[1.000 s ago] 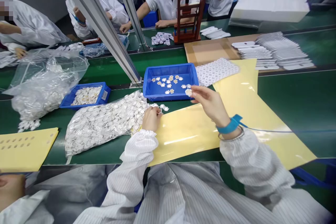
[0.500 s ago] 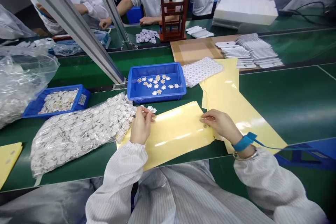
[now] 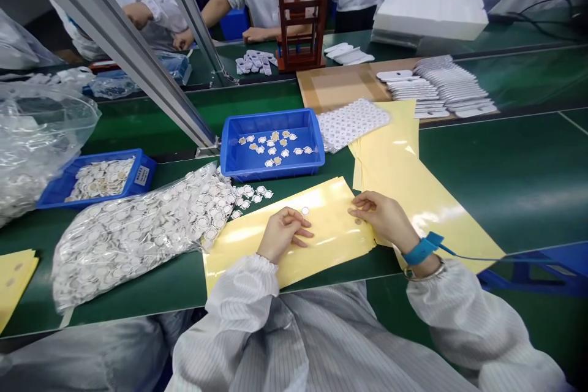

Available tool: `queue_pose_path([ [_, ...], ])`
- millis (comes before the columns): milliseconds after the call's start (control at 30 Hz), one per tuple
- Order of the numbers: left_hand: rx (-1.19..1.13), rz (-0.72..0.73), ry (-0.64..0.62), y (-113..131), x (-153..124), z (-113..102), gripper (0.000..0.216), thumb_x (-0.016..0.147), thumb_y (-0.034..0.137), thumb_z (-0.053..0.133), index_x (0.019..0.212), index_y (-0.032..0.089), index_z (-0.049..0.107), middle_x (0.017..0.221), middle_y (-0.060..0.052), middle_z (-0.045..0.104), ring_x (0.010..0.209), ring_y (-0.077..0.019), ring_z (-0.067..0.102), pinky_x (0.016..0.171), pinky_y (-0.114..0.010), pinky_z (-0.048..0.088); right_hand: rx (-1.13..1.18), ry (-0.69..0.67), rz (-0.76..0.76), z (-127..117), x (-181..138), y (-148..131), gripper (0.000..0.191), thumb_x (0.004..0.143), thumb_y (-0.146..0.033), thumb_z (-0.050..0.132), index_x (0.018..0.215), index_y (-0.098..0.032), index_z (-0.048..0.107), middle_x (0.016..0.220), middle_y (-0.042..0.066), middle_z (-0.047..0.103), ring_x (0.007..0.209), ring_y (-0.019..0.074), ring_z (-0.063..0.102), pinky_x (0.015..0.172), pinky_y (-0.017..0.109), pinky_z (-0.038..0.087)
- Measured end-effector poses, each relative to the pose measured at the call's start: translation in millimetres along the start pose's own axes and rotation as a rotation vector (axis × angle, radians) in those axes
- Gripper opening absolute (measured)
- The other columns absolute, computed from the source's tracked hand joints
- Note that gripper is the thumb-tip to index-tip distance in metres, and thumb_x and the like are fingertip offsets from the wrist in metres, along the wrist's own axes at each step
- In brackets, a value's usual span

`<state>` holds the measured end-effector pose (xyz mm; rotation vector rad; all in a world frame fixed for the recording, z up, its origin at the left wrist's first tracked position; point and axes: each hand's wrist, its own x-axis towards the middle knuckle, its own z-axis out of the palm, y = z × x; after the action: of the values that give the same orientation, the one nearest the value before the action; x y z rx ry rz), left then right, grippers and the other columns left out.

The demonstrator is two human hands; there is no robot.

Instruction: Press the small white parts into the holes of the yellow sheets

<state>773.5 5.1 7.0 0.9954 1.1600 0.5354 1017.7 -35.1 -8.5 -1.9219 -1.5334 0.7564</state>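
Note:
My left hand [image 3: 281, 234] rests on a glossy yellow backing sheet [image 3: 333, 236], its fingers apart and holding nothing. A single small white disc [image 3: 305, 211] lies on the sheet just beyond those fingers. My right hand [image 3: 383, 216] lies on the sheet's right part, its fingertips at a small round disc [image 3: 357, 220]. A blue antistatic wrist strap [image 3: 421, 249] circles that wrist. To the left, a plastic bag packed with white discs [image 3: 138, 236] touches the sheet, with loose discs [image 3: 249, 196] scattered beyond its mouth.
A blue tray [image 3: 271, 174] holds scattered discs, and a smaller one [image 3: 92, 203] holds many. More yellow sheets [image 3: 395, 159], a printed sheet [image 3: 353, 124] and stacked white cards [image 3: 441, 89] lie on the green belt. An aluminium post [image 3: 138, 55] rises left; co-workers sit beyond.
My left hand has left the bag's mouth and lies on the sheet, with a disc beside it. Loose discs now lie by the bag. My right hand has stayed put since the previous frame.

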Motion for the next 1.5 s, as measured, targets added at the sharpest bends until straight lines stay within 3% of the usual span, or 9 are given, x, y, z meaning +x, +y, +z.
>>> queue_pose_path([
  [167, 0.587, 0.364, 0.301, 0, 11, 1, 0.009, 0.081, 0.025, 0.052, 0.084, 0.018, 0.057, 0.079, -0.002, 0.06, 0.067, -0.014, 0.058, 0.065, -0.029, 0.048, -0.044, -0.018, -0.036, 0, 2, 1, 0.013, 0.075, -0.035, 0.065, 0.075, -0.024, 0.071, 0.085, 0.003, 0.066, 0.081, 0.0214, 0.061, 0.07, 0.033, 0.048],
  [400, 0.914, 0.42, 0.261, 1, 24, 5, 0.004, 0.081, 0.021, 0.056, 0.083, 0.018, 0.058, 0.092, -0.007, 0.057, 0.095, -0.0223, 0.053, 0.081, -0.035, 0.044, -0.066, -0.042, -0.058, 0, 9, 1, 0.012, 0.072, -0.034, 0.067, 0.071, -0.023, 0.068, 0.082, 0.003, 0.065, 0.081, 0.0216, 0.059, 0.074, 0.035, 0.047],
  [567, 0.759, 0.373, 0.257, 2, 20, 4, 0.007, 0.077, 0.02, 0.06, 0.074, 0.018, 0.054, 0.078, -0.003, 0.059, 0.08, -0.0191, 0.056, 0.075, -0.034, 0.046, -0.068, -0.019, -0.027, 2, 6, 0, 0.012, 0.072, -0.033, 0.066, 0.074, -0.022, 0.066, 0.086, 0.003, 0.064, 0.084, 0.0218, 0.059, 0.074, 0.035, 0.048],
  [767, 0.002, 0.128, 0.102, 2, 12, 11, 0.02, 0.073, 0.009, 0.063, 0.093, 0.014, 0.061, 0.077, -0.002, 0.063, 0.074, -0.0144, 0.065, 0.075, -0.031, 0.054, -0.08, -0.023, -0.065, 3, 8, 1, 0.011, 0.073, -0.033, 0.064, 0.071, -0.023, 0.068, 0.086, 0.002, 0.065, 0.087, 0.0219, 0.059, 0.078, 0.035, 0.046],
  [867, -0.196, 0.006, 0.062, 2, 8, 14, 0.014, 0.072, 0.009, 0.066, 0.085, 0.009, 0.064, 0.08, -0.007, 0.069, 0.075, -0.0158, 0.068, 0.08, -0.031, 0.055, -0.059, -0.038, -0.047, 4, 10, 2, 0.01, 0.071, -0.031, 0.065, 0.069, -0.022, 0.066, 0.085, 0.002, 0.065, 0.085, 0.0217, 0.058, 0.077, 0.035, 0.046],
  [1033, -0.272, -0.059, 0.11, 0, 8, 13, 0.011, 0.072, 0.012, 0.069, 0.079, 0.008, 0.062, 0.078, -0.01, 0.071, 0.07, -0.0183, 0.069, 0.077, -0.033, 0.056, -0.065, 0.015, -0.083, -6, 2, -10, 0.013, 0.073, -0.032, 0.064, 0.069, -0.021, 0.062, 0.085, 0.004, 0.065, 0.087, 0.0227, 0.057, 0.078, 0.037, 0.045],
  [1167, -0.285, -0.069, 0.108, -2, 11, 11, 0.011, 0.073, 0.014, 0.069, 0.079, 0.008, 0.062, 0.08, -0.011, 0.071, 0.07, -0.0194, 0.07, 0.074, -0.032, 0.057, 0.161, 0.063, -0.085, -6, -7, -32, 0.021, 0.078, -0.041, 0.06, 0.078, -0.02, 0.061, 0.093, 0.006, 0.065, 0.089, 0.0219, 0.058, 0.075, 0.035, 0.046],
  [1333, -0.274, -0.047, 0.091, -3, 12, 11, 0.013, 0.073, 0.018, 0.07, 0.079, 0.008, 0.063, 0.079, -0.011, 0.071, 0.07, -0.0192, 0.069, 0.073, -0.032, 0.056, 0.503, -0.11, -0.05, 35, -5, -53, 0.024, 0.078, -0.043, 0.06, 0.078, -0.019, 0.059, 0.093, 0.006, 0.064, 0.091, 0.0203, 0.06, 0.079, 0.033, 0.047],
  [1500, -0.26, -0.036, 0.092, -2, 11, 12, 0.016, 0.072, 0.02, 0.072, 0.078, 0.008, 0.063, 0.074, -0.01, 0.07, 0.069, -0.0187, 0.069, 0.07, -0.03, 0.056, 0.507, -0.114, -0.067, 64, -2, -55, 0.019, 0.08, -0.037, 0.058, 0.081, -0.018, 0.059, 0.091, 0.005, 0.062, 0.088, 0.0186, 0.059, 0.08, 0.033, 0.046],
])
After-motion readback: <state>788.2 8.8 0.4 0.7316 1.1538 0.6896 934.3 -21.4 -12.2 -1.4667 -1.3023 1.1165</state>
